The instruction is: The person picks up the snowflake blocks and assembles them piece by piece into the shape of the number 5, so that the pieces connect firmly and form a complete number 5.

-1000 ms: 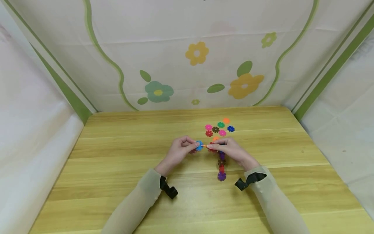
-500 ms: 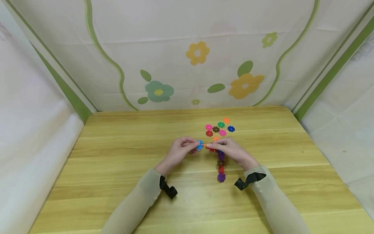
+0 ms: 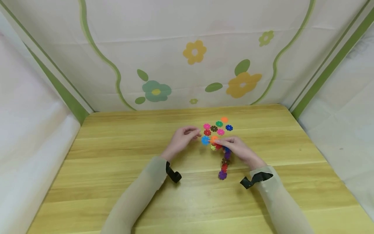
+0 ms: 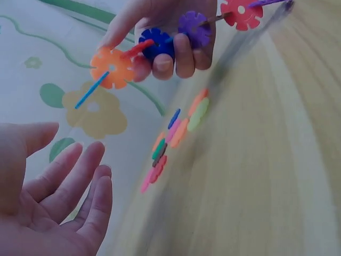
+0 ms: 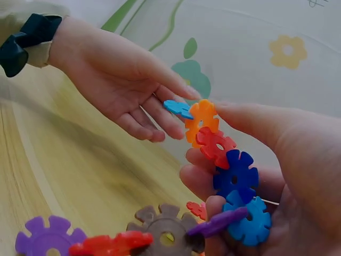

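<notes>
My right hand (image 3: pixel 238 150) holds a chain of slotted plastic flower discs, its thumb and fingers pinching near the orange disc (image 5: pixel 202 122). A light blue disc (image 3: pixel 205 140) juts from that orange one at the chain's left end. After the orange come a red disc (image 5: pixel 216 146), a dark blue disc (image 5: pixel 235 176) and another light blue one (image 5: pixel 248 218). From there the chain hangs toward the near side through purple, brown and red to a purple disc (image 3: pixel 222 175). My left hand (image 3: pixel 182 139) is just left of the chain, fingers loosely extended, holding nothing.
Several loose discs lie on the wooden table (image 3: pixel 131 188) beyond the hands, among them a green disc (image 3: pixel 219 123), a dark blue disc (image 3: pixel 229 127) and a brown disc (image 3: pixel 214 128). A yellow-green disc (image 4: pixel 199 114) lies nearer. A flower-print cloth (image 3: pixel 163 61) stands behind.
My left hand has let go of the light blue disc and drawn away from it. That disc stays joined to the orange one in my right hand, which has shifted slightly right.
</notes>
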`<state>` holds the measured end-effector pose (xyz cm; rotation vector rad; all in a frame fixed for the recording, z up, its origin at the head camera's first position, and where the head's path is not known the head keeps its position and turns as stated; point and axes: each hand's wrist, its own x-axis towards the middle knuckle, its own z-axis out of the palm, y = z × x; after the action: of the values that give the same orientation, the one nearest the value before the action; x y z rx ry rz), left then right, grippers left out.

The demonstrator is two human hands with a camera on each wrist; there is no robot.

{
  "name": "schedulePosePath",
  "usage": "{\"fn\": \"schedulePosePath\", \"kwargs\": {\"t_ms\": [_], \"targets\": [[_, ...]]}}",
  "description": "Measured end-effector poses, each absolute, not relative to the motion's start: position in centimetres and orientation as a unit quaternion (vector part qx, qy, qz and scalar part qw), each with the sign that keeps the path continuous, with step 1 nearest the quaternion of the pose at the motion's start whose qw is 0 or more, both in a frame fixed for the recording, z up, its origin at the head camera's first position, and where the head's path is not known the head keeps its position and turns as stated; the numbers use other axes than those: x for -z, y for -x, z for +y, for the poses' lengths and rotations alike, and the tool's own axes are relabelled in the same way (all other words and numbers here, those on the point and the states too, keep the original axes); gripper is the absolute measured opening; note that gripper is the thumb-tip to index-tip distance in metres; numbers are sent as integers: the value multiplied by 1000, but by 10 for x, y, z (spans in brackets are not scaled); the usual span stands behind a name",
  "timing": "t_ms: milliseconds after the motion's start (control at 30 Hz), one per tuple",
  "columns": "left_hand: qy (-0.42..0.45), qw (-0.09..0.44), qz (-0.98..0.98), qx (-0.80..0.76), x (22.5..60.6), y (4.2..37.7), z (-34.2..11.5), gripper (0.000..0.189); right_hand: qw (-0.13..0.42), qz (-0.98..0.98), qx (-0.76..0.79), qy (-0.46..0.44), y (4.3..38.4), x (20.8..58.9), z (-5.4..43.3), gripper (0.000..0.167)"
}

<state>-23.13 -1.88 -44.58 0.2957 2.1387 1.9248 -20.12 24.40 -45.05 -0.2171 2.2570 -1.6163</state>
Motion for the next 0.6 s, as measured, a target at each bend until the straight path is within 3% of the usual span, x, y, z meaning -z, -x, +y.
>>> {"fn": "schedulePosePath", "kwargs": {"t_ms": [300,600], "targets": [[-126,123,778,-603,459,252,-4,28,176,813,551,69,202,453,246,37],[-236,278,756,-543,451,240,-7,35,164,812,558,54,206,444,250,38]]}}
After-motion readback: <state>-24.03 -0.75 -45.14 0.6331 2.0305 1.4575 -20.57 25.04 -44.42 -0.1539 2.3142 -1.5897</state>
